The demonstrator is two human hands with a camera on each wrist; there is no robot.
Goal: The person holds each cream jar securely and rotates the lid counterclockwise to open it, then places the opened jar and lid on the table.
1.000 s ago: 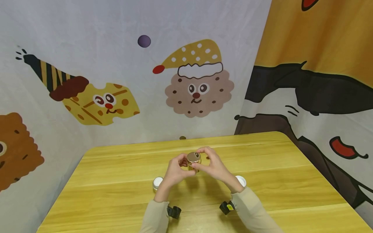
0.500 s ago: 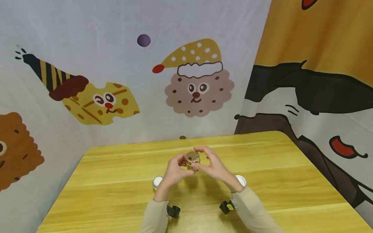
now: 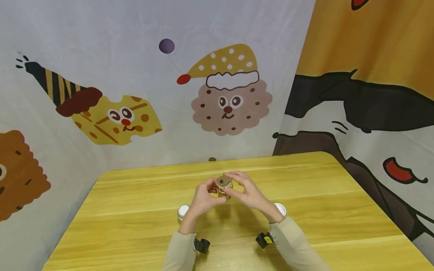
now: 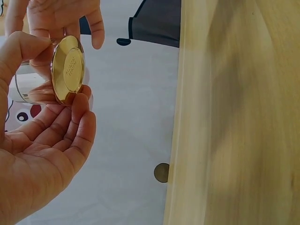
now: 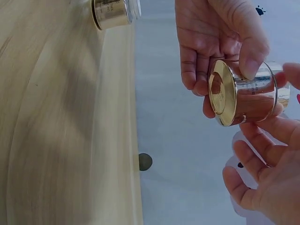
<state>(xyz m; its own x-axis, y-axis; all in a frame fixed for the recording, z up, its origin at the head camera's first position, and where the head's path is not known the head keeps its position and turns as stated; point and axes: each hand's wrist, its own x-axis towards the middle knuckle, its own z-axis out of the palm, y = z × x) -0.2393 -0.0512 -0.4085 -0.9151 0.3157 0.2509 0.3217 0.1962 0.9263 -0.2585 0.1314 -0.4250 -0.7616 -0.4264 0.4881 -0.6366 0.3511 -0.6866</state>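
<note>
Left hand (image 3: 205, 198) half-curled round gold jar (image 3: 224, 182)

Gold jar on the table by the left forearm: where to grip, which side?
Probably pinch the gold jar across its round side wall, coming from its left: it stands upright, wall below the white top, and the left forearm overlaps its lower right in the head view.
</note>
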